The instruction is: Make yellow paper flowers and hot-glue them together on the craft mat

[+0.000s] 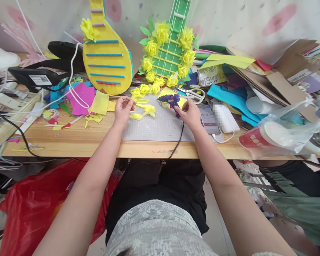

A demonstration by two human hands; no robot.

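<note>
My left hand [124,109] is closed, thumb and fingers pinching the end of a yellow paper flower [149,110] whose bloom points right. My right hand [190,112] is wrapped round the handle of a blue hot glue gun [169,100], its nozzle facing left toward the flower. Beneath both lies a grey cutting mat [162,129]. Loose yellow petals [136,116] rest on the mat by my left fingers. Behind my hands, finished yellow flowers [144,89] sit below a green paper instrument [166,58] ringed with similar flowers.
A yellow paper instrument [108,60] leans at the back left. Scissors [193,94], a phone [209,121] and a white power bank [226,119] lie at right. A bagged cup [258,137] stands near the edge. The glue gun's black cable [179,142] drops over the front edge.
</note>
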